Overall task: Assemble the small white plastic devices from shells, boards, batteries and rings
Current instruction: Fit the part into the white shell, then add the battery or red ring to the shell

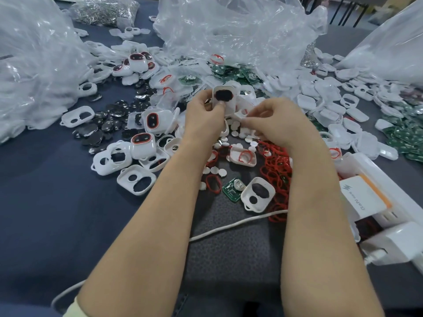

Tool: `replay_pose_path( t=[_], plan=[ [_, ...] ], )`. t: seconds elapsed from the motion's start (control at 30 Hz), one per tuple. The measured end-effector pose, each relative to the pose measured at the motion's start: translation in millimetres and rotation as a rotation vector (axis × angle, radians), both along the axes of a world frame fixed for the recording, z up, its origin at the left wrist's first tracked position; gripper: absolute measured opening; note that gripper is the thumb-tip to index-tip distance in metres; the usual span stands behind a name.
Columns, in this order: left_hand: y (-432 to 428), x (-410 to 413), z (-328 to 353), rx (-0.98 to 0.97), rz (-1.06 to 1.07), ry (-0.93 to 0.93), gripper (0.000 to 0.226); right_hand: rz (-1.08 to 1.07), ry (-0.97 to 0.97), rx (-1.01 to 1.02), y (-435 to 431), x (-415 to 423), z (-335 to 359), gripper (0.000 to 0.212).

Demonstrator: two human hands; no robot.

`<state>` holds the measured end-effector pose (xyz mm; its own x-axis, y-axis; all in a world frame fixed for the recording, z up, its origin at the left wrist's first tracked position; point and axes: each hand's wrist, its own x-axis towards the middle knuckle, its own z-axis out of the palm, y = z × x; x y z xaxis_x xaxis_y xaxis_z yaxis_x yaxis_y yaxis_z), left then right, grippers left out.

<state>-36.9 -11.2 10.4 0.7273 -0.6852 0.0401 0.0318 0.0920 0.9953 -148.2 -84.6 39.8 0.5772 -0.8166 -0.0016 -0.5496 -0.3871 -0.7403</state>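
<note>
A white rounded plastic shell with a dark oval insert (224, 99) is gripped above the counter (45, 191) by the left hand (203, 115). Whether the curled right hand (274, 120) beside it pinches a part cannot be told, and square seating of the next piece seems called for.

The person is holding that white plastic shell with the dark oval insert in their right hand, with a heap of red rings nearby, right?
Not quite. The head view shows the white plastic shell with the dark oval insert held in the left hand, not the right hand, which is beside it with curled fingers. The heap of red rings does lie nearby.
</note>
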Motion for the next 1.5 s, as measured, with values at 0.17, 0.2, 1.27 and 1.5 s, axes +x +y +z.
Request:
replay_pose_path(
  t=[0.17,0.2,1.27,1.5],
  plan=[
    [3.5,-3.6,9.1,-0.096,0.011,0.148,0.029,0.088,0.262,-0.067,6.5,0.7,7.3,0.013],
    [5.6,-3.2,13.2,-0.139,0.007,0.185,0.027,0.090,0.249,-0.081,8.7,5.1,6.5,0.010],
    [0.1,1.2,8.9,-0.151,-0.014,0.239,0.021,-0.025,-0.810,0.617,-3.1,19.3,-15.6,0.026],
    [-2.6,1.2,2.4,-0.126,-0.029,0.269,0.022,-0.187,-1.099,0.886,-3.2,16.9,-13.7,0.014]
  ],
)
